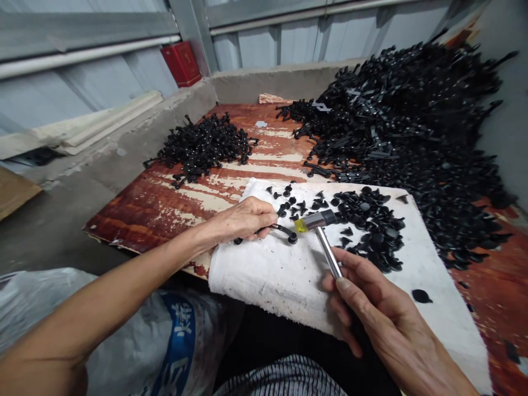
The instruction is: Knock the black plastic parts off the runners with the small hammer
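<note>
One double-faced hammer (318, 221) gripped by shaft in right hand (377, 305), fingers wrapped round it; yellow face held near black curved handle (285, 230), pinched between left hand's (250, 215) fingers over white cloth (264, 275).

The red-brown, pale-streaked flat tabletop (140, 217) carried a white cloth sheet (264, 280), a small heap of black slender parts (204, 146), and one larger black heap (404, 121).

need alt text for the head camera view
A person's right hand holds a small hammer near a curved black bar in the left hand, above a white cloth scattered with black pieces. Behind lie heaps of black parts.
</note>
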A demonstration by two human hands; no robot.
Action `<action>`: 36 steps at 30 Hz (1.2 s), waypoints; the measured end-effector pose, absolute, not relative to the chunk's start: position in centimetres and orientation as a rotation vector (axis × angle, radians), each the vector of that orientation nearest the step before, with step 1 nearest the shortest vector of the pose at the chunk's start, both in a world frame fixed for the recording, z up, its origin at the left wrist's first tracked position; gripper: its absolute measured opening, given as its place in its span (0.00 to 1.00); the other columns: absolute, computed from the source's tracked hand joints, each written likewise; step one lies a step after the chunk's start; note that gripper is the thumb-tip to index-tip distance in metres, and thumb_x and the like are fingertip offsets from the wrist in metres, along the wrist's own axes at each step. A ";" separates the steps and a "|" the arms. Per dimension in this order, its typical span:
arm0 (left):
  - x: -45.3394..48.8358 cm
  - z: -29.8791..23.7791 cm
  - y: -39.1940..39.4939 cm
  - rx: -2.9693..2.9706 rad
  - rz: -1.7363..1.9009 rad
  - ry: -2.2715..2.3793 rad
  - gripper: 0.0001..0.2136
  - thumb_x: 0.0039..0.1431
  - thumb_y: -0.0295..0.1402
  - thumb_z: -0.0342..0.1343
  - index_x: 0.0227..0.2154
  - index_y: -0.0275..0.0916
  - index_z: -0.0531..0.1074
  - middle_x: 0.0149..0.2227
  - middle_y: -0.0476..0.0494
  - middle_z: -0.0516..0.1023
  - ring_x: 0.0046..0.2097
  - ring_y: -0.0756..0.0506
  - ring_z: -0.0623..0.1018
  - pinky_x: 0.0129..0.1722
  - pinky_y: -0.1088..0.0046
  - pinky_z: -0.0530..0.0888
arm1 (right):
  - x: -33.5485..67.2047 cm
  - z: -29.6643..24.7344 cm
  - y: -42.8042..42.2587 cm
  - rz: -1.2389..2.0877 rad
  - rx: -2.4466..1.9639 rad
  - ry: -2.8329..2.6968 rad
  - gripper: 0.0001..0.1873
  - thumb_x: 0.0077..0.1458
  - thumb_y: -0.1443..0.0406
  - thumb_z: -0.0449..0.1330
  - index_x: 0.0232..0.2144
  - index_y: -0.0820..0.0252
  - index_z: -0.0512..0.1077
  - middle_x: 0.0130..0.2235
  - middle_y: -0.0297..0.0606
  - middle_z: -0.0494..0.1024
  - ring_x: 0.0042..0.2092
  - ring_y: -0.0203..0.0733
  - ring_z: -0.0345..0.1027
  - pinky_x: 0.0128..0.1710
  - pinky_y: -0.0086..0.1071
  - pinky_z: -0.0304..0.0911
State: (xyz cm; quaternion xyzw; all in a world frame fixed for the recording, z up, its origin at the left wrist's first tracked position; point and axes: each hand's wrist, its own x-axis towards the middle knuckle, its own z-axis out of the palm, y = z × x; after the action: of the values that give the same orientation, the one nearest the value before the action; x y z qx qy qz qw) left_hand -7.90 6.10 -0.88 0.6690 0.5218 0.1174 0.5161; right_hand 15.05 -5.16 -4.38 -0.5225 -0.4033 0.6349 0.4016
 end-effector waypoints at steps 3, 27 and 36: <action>-7.9 -1.1 6.1 1.600 0.296 1.259 0.13 0.61 0.36 0.50 0.23 0.37 0.66 0.17 0.53 0.65 0.15 0.57 0.59 0.15 0.82 0.52 | 15.1 -4.5 -5.1 1.605 -1.316 -1.018 0.27 0.54 0.48 0.63 0.51 0.51 0.66 0.31 0.32 0.71 0.20 0.30 0.58 0.12 0.23 0.56; -7.7 -1.0 6.6 1.524 0.245 1.299 0.15 0.60 0.31 0.50 0.18 0.38 0.62 0.15 0.54 0.60 0.15 0.57 0.55 0.15 0.80 0.50 | 15.7 -3.3 -3.0 0.823 -1.307 -1.834 0.20 0.62 0.62 0.50 0.55 0.62 0.67 0.37 0.46 0.80 0.32 0.43 0.76 0.32 0.38 0.76; -7.2 -0.3 6.5 1.453 0.245 1.312 0.17 0.60 0.27 0.50 0.15 0.37 0.62 0.12 0.54 0.60 0.13 0.57 0.56 0.13 0.81 0.49 | 15.2 -2.6 0.5 0.197 -1.036 -2.083 0.29 0.60 0.75 0.49 0.63 0.62 0.61 0.51 0.51 0.78 0.48 0.49 0.76 0.47 0.43 0.74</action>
State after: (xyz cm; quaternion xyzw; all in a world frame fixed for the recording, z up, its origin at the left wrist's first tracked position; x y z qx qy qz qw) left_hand -7.23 6.52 -0.26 0.6141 0.5548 0.1034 0.5517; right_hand 15.22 0.49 -2.58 -0.4083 -0.8205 0.0778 0.3926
